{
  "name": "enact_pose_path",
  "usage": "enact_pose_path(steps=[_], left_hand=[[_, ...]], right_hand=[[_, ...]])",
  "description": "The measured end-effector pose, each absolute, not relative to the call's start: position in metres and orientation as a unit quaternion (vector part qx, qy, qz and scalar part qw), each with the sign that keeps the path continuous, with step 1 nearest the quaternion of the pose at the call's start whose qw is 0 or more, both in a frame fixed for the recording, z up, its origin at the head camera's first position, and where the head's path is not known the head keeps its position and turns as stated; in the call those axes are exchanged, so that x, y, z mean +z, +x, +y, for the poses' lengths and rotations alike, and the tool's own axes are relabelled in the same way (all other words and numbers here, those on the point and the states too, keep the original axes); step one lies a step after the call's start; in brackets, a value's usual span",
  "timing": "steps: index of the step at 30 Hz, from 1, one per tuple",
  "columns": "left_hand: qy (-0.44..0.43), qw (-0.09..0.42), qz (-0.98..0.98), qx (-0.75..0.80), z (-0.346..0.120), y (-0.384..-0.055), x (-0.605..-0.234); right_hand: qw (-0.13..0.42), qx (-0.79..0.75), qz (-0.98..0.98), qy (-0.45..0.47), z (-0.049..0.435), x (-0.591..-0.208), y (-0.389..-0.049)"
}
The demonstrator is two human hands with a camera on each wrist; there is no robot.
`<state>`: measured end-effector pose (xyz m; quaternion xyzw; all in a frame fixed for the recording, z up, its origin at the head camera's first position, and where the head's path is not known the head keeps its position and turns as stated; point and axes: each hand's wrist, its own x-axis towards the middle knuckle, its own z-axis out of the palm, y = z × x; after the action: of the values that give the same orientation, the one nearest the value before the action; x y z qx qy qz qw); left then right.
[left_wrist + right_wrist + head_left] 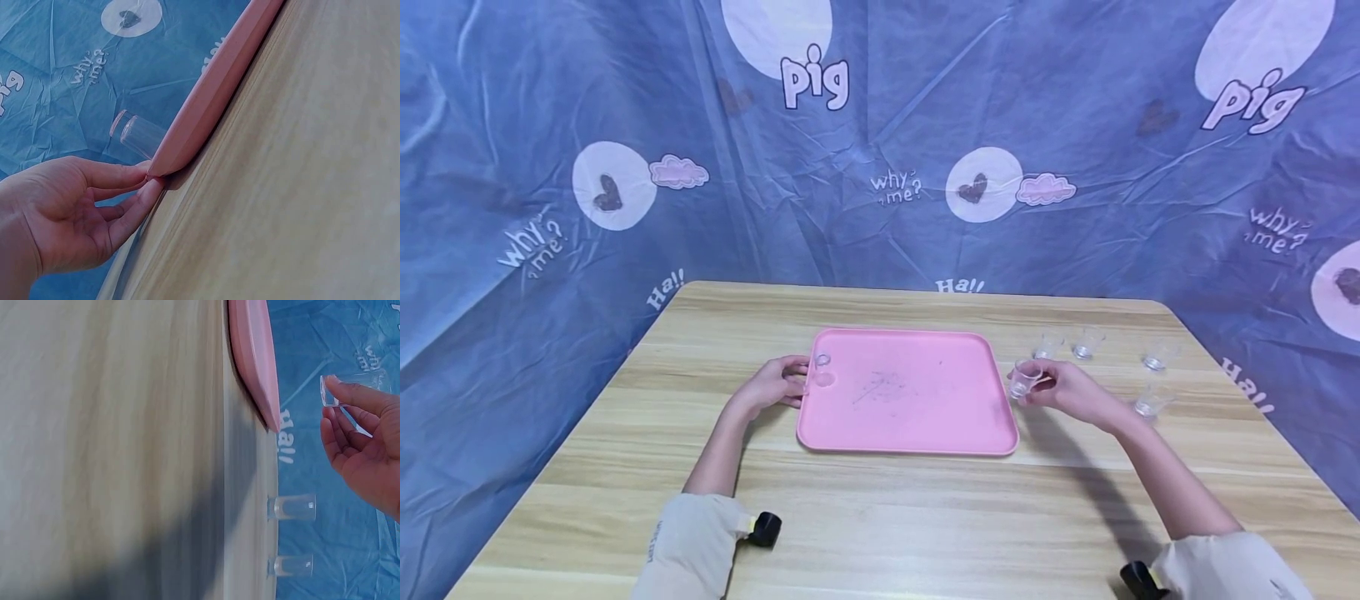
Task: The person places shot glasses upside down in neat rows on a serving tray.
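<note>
A pink rectangular tray (pixel 917 408) lies on the table, and my left hand (pixel 770 387) pinches its left rim between thumb and fingers. One clear shot glass (pixel 824 377) stands upright on the tray near that rim; the left wrist view also shows this glass (pixel 140 134) just behind the tray wall. Past the tray's right edge, my right hand (pixel 1072 392) holds another clear shot glass (pixel 1024 380) above the table. Thumb and fingers pinch that glass near its base in the right wrist view.
Several more clear shot glasses stand to the right of the tray, among them a back glass (pixel 1087 342), a far-right glass (pixel 1157 354) and one glass (pixel 1150 402) beside the right forearm. A blue printed cloth (pixel 880 242) hangs behind the wooden table (pixel 880 517).
</note>
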<state>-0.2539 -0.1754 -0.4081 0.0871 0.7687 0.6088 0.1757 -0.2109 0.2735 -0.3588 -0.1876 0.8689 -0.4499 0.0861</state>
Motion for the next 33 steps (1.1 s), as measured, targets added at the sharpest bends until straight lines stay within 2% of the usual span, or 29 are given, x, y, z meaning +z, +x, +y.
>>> enact_pose_path(steps=[13, 33], left_hand=[[0.09, 0.176, 0.769, 0.608, -0.176, -0.255, -0.408], [0.085, 0.177, 0.768, 0.61, -0.175, -0.256, -0.41]], right_hand=[[0.097, -0.447, 0.866, -0.203, 0.239, -0.36, -0.228], [0.068, -0.452, 0.86, -0.226, 0.189, -0.368, -0.249]])
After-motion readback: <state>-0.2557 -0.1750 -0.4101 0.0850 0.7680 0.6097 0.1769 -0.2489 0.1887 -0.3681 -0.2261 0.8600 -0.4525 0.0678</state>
